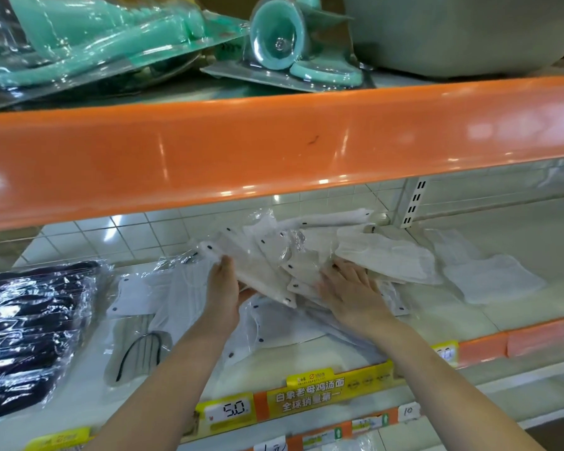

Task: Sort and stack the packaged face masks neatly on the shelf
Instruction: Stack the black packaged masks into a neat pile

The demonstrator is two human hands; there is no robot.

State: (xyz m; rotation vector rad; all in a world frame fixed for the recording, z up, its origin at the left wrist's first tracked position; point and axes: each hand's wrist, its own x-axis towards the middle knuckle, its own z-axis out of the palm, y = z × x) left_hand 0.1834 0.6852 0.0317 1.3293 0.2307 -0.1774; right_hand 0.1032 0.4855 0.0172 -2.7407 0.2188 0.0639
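A loose fan of cream-white packaged face masks lies in the middle of the white shelf. My left hand grips the left edge of that fan, thumb on top and fingers underneath. My right hand presses flat on the fan's right side with straight fingers. More white masks in clear bags lie to the left, and one grey mask with a black ear loop sits near the front. A neat pile of black packaged masks fills the far left. Two more white masks lie at the right.
An orange shelf beam hangs low over the masks. On the upper shelf are teal packaged items and a grey basin. Yellow and orange price tags line the shelf's front edge. A slotted upright stands at the back.
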